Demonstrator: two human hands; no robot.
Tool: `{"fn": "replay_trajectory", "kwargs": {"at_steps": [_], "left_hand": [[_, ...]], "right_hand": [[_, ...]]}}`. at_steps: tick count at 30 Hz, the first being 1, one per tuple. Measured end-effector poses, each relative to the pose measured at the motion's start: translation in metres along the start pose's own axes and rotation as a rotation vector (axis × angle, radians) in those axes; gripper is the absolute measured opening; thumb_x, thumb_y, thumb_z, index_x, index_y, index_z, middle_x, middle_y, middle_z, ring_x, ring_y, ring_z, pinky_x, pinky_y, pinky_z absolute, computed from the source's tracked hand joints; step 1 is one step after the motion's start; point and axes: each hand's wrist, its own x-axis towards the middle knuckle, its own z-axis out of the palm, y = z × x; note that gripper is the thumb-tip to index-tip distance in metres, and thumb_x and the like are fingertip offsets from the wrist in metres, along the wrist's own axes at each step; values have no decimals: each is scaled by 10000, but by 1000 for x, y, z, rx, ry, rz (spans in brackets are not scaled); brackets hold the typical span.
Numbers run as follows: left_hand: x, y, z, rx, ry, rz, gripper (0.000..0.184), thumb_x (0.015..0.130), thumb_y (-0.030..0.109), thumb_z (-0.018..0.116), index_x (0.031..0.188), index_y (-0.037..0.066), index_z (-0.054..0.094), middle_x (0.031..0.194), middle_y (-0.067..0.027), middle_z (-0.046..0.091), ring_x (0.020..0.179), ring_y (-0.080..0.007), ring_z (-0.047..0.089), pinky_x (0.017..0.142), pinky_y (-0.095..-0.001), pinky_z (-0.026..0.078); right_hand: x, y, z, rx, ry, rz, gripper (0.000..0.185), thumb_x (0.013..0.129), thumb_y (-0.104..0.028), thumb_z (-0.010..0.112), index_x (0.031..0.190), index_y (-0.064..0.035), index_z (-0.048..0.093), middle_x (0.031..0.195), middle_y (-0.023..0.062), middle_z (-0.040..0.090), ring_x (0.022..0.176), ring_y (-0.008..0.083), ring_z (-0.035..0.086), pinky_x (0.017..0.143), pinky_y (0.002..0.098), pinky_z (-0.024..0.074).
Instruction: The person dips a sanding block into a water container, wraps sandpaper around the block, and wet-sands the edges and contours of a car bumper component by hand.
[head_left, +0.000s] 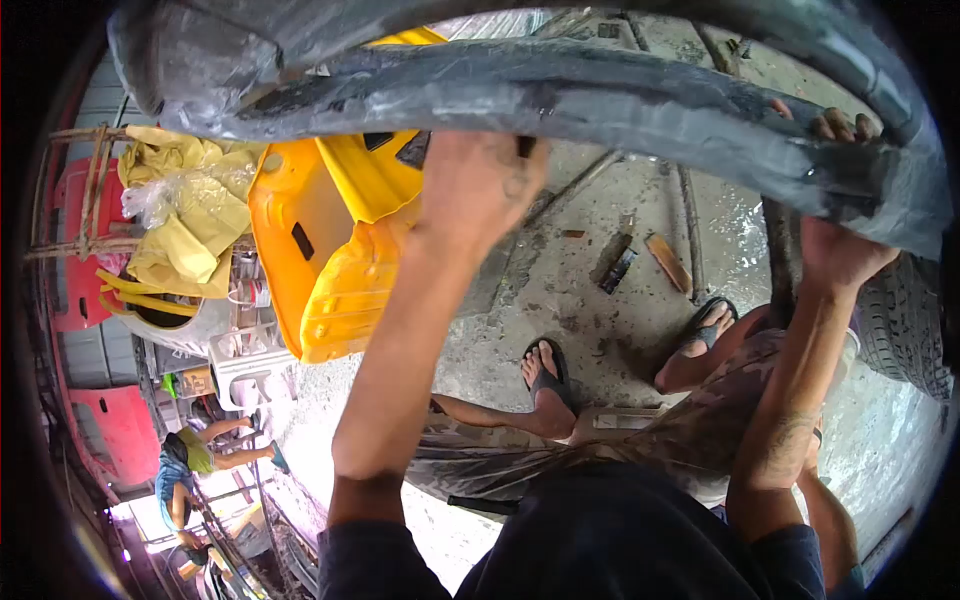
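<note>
A long grey curved panel (600, 105), its surface scuffed and smeared, spans the top of the head view. My left hand (485, 185) is closed at the panel's lower edge, left of centre; its fingertips are hidden against or behind the panel. Farther right, my right hand (845, 235) reaches up to the panel's end, with fingertips showing over the upper edge, so the hand is wrapped round it. Yellow moulded panels (290, 230) lie just left of my left forearm.
A tyre (903, 325) is at the right. On the concrete floor lie a brown block (668, 264) and a small dark object (618, 271). At the left are yellow sheets (190, 235), a white plastic stool (245, 362) and red panels (115, 430). Another person (175, 480) is at the lower left.
</note>
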Motion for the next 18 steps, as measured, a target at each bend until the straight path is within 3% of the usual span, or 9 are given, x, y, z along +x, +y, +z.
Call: {"fn": "replay_trajectory", "kwargs": {"at_steps": [1,3,4,7,11,12,15,17,18], "left_hand": [[0,4,3,-5,4,1,370,906,211,619,1230,33,637,1218,-245,653,1145,-422,583,1050,-483,431],[-3,11,8,128,423,296,324,936,301,611,1031,13,726,981,-202,730,957,-392,676,955,-482,512],[-8,3,1,-54,176,151,324,940,297,605,1061,17,715,1042,-205,723,1011,-386,659,984,-493,491],[-7,-15,3,-277,-65,-6,369,909,243,604,1212,36,642,1199,-229,667,1160,-458,581,1048,-512,423],[-1,40,10,-192,348,161,293,917,233,598,1095,22,694,1093,-220,705,1085,-449,623,1015,-495,466],[-5,24,6,-124,153,65,298,920,241,607,1110,29,695,1098,-217,705,1121,-436,621,1025,-494,466],[2,3,-12,-229,-56,-52,335,920,267,620,1155,35,676,1110,-227,700,1110,-442,627,1031,-501,458],[0,32,1,-98,-34,-24,316,919,246,622,1144,33,680,1139,-227,700,1102,-432,639,1010,-493,476],[1,43,8,-89,137,87,298,919,241,620,1127,39,689,1141,-220,704,1074,-430,647,996,-490,485]], "right_hand": [[1,5,-8,81,-18,21,683,980,-533,494,1422,-13,473,1400,184,509,1379,382,434,1240,623,158],[-1,1,-12,89,2,79,704,960,-553,515,1388,5,474,1333,182,509,1342,361,449,1235,648,131],[-1,0,-14,103,28,141,728,940,-573,536,1354,23,475,1265,181,509,1304,341,465,1230,674,105],[2,0,-23,80,-1,131,745,936,-583,540,1347,34,468,1256,190,516,1288,335,477,1238,647,119],[7,5,-21,53,-72,86,781,926,-601,549,1335,57,453,1236,207,528,1256,324,500,1253,593,148],[5,5,-18,50,-74,92,781,926,-601,549,1335,57,453,1236,207,528,1256,324,500,1253,593,148],[5,0,-15,19,-71,45,755,953,-583,517,1389,32,478,1345,204,543,1314,349,493,1247,536,208],[10,-1,-22,66,-165,72,667,964,-556,529,1375,-31,524,1354,143,571,1301,313,522,1184,507,300],[13,1,-26,90,-216,92,625,969,-543,535,1368,-62,547,1359,112,585,1295,295,537,1153,493,346]]}}
